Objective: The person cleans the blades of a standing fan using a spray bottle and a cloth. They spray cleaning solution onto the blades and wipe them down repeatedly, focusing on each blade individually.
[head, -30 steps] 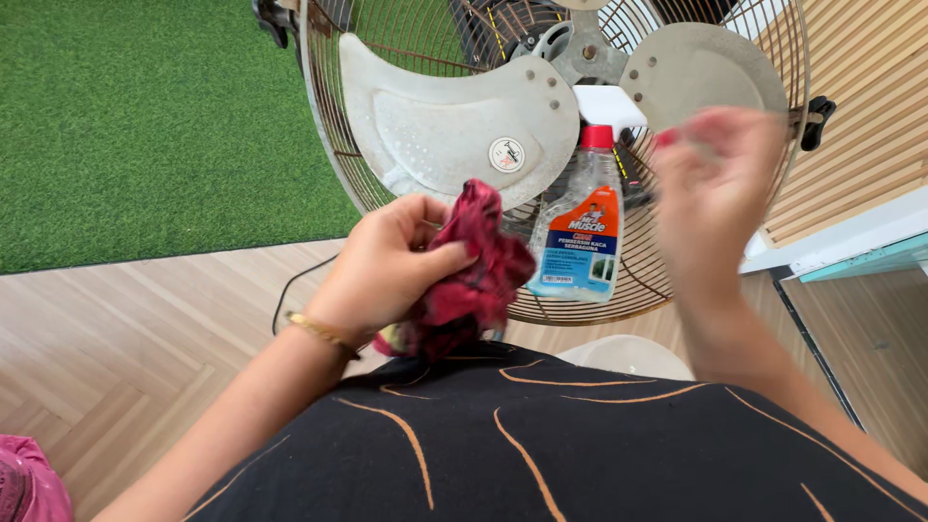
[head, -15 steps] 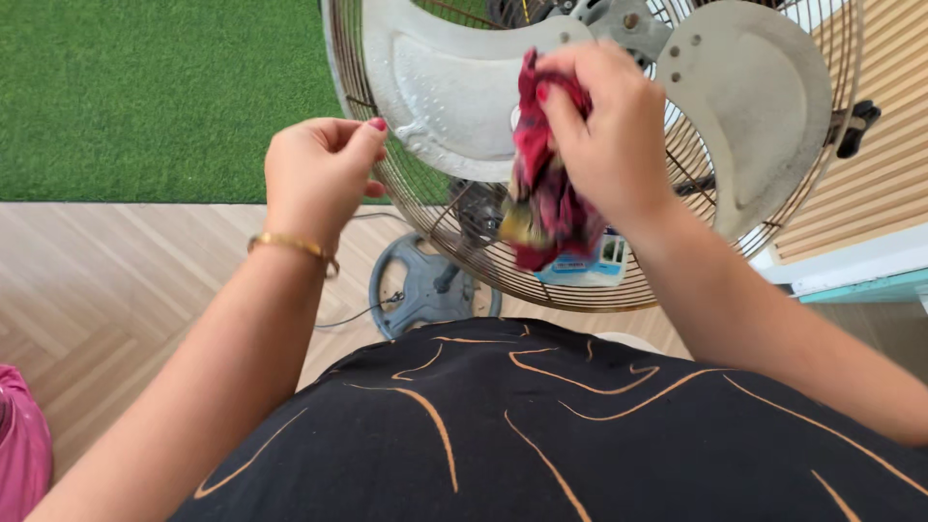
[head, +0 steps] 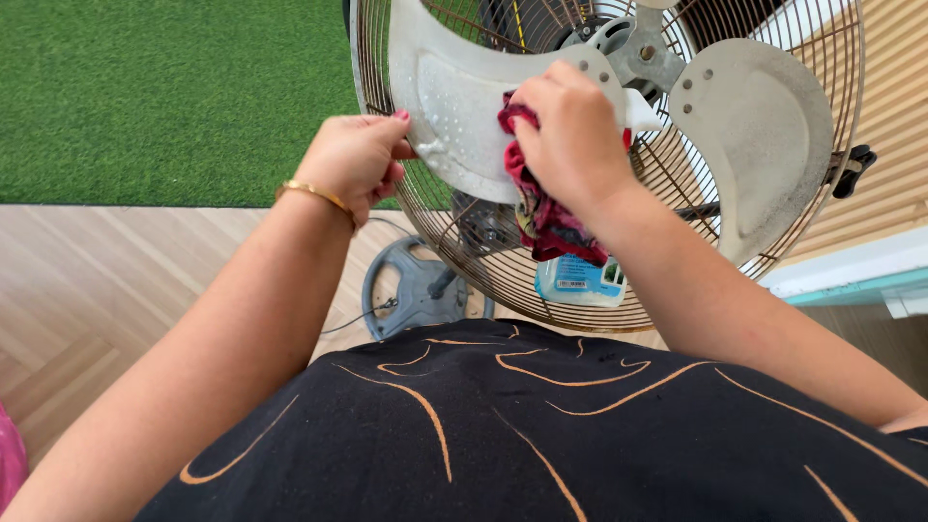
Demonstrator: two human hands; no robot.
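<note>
A standing fan with its front guard off faces me, its rusty wire cage point(head: 454, 232) behind grey metal blades. My right hand point(head: 570, 130) presses a crumpled red cloth point(head: 546, 217) against the left blade point(head: 449, 97), which is speckled with droplets. My left hand point(head: 358, 159) pinches that blade's outer edge, a gold bracelet on its wrist. A second blade point(head: 749, 135) sits to the right. A clear spray bottle point(head: 580, 280) rests in the bottom of the cage, mostly hidden by the cloth and my arm.
The fan's round grey base point(head: 416, 285) and its cord lie on a herringbone wood floor point(head: 116, 280). Green artificial turf point(head: 164, 87) covers the ground beyond. A slatted wood wall and pale ledge point(head: 851, 271) stand at right.
The cloth passed from my left hand to my right, which now presses it on the left blade. My left hand moved up and took hold of the blade's edge.
</note>
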